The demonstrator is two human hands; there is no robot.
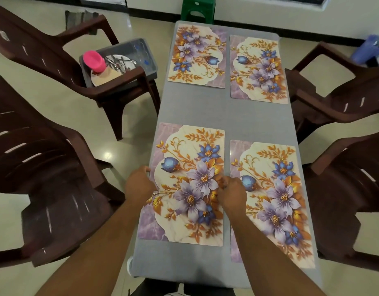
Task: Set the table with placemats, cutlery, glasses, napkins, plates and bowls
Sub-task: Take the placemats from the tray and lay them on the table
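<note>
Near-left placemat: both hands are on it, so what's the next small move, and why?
Probably let go and reach for the grey tub on the chair. The left hand and right hand hold the near-left placemat by its edges, and it lies flat. All four mats are down; the cutlery waits in the tub.

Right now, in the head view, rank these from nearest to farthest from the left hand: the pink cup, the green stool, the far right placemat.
From the left hand, at the near-left placemat's left edge:
1. pink cup, in the grey tub on the left chair.
2. far right placemat, across the table.
3. green stool, beyond the table's far end.
</note>
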